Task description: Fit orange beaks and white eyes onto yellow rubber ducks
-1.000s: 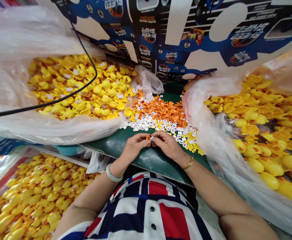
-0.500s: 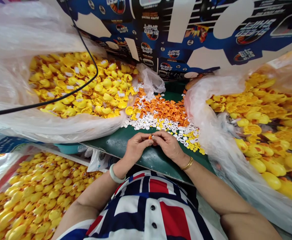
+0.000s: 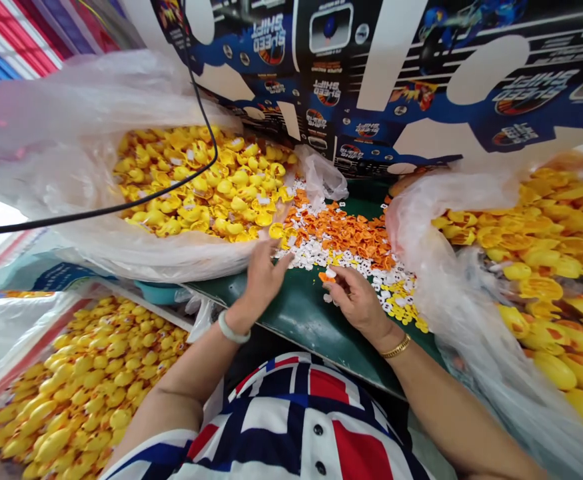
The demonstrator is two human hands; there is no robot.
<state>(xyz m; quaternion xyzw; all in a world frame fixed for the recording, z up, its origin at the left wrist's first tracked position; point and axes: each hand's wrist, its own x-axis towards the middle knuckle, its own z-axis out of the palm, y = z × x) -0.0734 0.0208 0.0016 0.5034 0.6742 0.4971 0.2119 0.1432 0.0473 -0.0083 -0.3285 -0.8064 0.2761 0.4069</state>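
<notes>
A small orange plastic piece (image 3: 327, 277), flat and slightly curved, sits at the fingertips of the right hand (image 3: 356, 300), just above the far edge of the near green work board (image 3: 296, 319). The right thumb and fingers press together on it, with one white piece (image 3: 331, 272) touching it; the fingers partly hide both. The left hand (image 3: 264, 277), wearing a pale bangle (image 3: 231, 329), is spread open and holds nothing, its fingertips just beside a heap of white pieces (image 3: 311, 252). Farther off lie a heap of orange pieces (image 3: 346, 233) and a heap of small yellow pieces (image 3: 401, 300), too many and too tangled to count. Three plastic bags of yellow rubber ducks (image 3: 81, 387) surround the board, left, right and near left.
</notes>
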